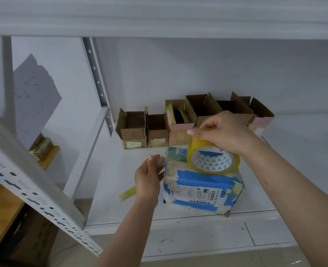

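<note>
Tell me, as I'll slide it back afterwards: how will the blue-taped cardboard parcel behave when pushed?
The blue-taped cardboard parcel looks boxy and sits flat, so it probably slides on the white shelf without rolling or tipping. Its glossy tape layers may make it slippery to grip. Rumpled sides suggest some give.

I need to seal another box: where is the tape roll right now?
In the head view, right of centre: the right hand grips the tape roll atop the blue-taped parcel.
</note>
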Tool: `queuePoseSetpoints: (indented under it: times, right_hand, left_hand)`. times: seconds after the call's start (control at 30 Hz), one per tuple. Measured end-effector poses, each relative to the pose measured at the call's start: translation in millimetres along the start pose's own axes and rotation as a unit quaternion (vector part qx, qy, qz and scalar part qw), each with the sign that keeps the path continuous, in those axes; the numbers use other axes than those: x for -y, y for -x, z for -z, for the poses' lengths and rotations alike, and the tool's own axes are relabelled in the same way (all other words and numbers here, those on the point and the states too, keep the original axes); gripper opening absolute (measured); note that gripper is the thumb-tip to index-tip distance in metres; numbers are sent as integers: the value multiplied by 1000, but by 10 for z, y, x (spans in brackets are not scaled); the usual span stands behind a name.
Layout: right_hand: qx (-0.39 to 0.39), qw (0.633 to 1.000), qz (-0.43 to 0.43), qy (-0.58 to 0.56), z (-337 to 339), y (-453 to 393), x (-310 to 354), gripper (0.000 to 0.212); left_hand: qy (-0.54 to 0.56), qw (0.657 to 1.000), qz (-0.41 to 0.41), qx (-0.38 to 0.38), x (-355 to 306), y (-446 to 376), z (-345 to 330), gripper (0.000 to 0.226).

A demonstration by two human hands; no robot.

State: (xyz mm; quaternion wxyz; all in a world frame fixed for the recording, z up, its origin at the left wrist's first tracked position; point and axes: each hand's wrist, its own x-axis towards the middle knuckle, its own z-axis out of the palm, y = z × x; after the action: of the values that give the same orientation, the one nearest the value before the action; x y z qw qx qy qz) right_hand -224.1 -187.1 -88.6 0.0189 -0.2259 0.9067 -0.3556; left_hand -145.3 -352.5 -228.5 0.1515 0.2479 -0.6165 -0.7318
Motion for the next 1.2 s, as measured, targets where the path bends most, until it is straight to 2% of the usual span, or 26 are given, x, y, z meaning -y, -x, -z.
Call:
queuePoseSetpoints:
  times: [0.1,0.2,0.4,0.53,0.63,0.77,0.83,0.87,0.93,1.03,1.1,1.2]
  right_hand:
    - [-8,1000,0,6,-31,6,7,30]
    - [-21,999,9,26,-45,31,48,27]
    - [-37,999,26,19,-62,50,29,42]
    - [-32,999,29,16,-62,45,49,50]
    - [-30,999,33,26,-62,39,52,50]
    - [-29,998,33,44,-19,32,66,43]
    - [-26,997,28,63,6,37,75,37]
    - [-22,997,25,70,10,34,74,36]
    - [-16,997,23,78,2,15,66,35]
    - [-23,996,28,76,7,3,49,34]
    - [-21,998,35,51,16,14,11,33]
    - [-2,998,27,-60,8,26,-79,40]
  left_hand:
    - [3,1000,15,17,84,20,-33,32]
    - [12,994,98,52,124,45,-94,32]
    - [73,973,217,33,172,-62,-62,50]
    - [78,969,235,18,148,-27,-153,29]
    - [78,972,219,28,98,-21,-142,28]
    - [-23,988,148,38,-54,-77,-138,33]
    - [-87,993,68,31,-178,-123,-85,30]
    - [-96,994,-1,52,-266,-127,-51,34]
    - [-114,966,-161,168,-473,-83,-31,46]
    - [-207,886,-270,317,-589,-30,-150,73]
    - [-238,855,-297,351,-546,-19,-227,88]
    - [-283,841,-318,334,-474,-60,-233,91]
